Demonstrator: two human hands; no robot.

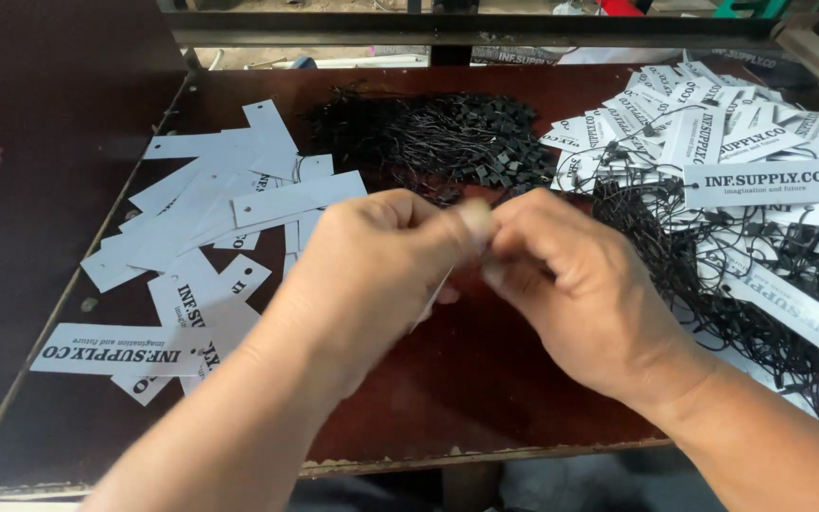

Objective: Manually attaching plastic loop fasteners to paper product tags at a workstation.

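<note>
My left hand [372, 270] and my right hand [575, 284] meet fingertip to fingertip over the middle of a dark red-brown table [485, 379]. Between them I pinch a white paper tag [433, 296], seen edge-on below my left fingers; most of it is hidden. A thin black string may be in my right fingers, but blur hides it. Loose white tags [229, 213] lie spread to the left. A heap of black string fasteners [447, 137] sits just behind my hands.
A big pile of white tags with black strings attached [741, 190] covers the right side of the table. A metal frame bar [466, 28] runs across the back. The table's worn front edge [409, 465] is close to my forearms.
</note>
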